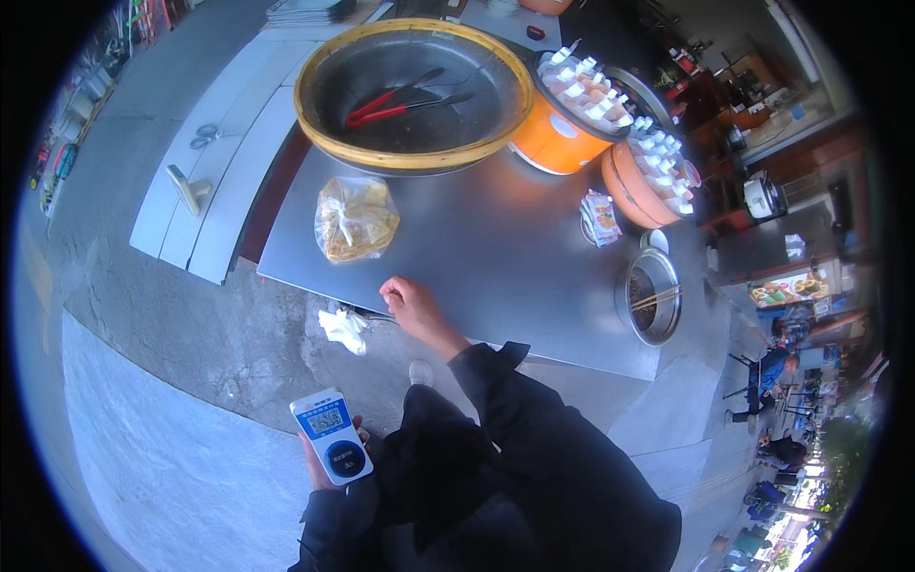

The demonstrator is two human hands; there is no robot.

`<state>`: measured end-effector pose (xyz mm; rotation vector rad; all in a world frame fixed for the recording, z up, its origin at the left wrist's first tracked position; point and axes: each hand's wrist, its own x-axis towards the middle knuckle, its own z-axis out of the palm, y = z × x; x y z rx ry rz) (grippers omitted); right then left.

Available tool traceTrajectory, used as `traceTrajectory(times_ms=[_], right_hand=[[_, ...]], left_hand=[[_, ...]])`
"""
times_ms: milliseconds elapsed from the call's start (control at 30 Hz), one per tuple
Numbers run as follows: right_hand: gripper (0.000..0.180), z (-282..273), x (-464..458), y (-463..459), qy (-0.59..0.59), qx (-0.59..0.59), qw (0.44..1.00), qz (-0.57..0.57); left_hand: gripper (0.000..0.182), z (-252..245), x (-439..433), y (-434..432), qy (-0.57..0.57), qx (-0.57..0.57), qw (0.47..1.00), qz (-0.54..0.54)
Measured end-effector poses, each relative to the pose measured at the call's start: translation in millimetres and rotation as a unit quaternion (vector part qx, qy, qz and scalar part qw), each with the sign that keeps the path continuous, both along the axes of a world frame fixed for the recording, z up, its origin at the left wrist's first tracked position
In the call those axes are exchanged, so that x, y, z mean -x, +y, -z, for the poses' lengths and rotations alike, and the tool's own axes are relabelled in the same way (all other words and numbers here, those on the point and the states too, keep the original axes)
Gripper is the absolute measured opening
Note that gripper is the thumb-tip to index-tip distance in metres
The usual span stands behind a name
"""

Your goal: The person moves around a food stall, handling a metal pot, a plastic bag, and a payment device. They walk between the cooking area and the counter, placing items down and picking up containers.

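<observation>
My left hand (319,473) holds a white and blue payment-code stand (357,449), low and left of my body; it bears a printed code, writing and a round dark panel. Over the front edge of a steel-topped table (472,250) is my right hand (413,304), its fingers curled in and nothing visible in them. Just beyond that hand sits a knotted clear plastic bag (355,222) of yellowish food. White crumpled plastic (343,330) hangs below the table edge, left of my right hand.
A bamboo-rimmed pan (414,154) holds red-handled tongs (386,107). To its right stand an orange pot (561,139) and a clay-coloured pot (629,189), both filled with white-capped pouches. Chopsticks rest in a steel bowl (665,325). Scissors (206,136) lie on a white slatted board (221,182).
</observation>
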<state>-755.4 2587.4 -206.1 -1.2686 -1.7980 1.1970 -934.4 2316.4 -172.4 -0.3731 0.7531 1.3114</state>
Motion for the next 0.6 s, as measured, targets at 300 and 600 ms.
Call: traceTrajectory(times_ms=[300,600], right_hand=[[0.017,41.4,-76.9,-6.6,-0.050,-0.043,0.989,0.136],[0.024,69.0,-98.8,10.9,0.089,0.132,0.977,0.139]], left_hand=[[0.078,-28.2,-25.7,50.5,0.037,0.004,0.999,0.030],[0.067,-40.9,-67.3,74.3,0.056,-0.006,0.997,0.051]])
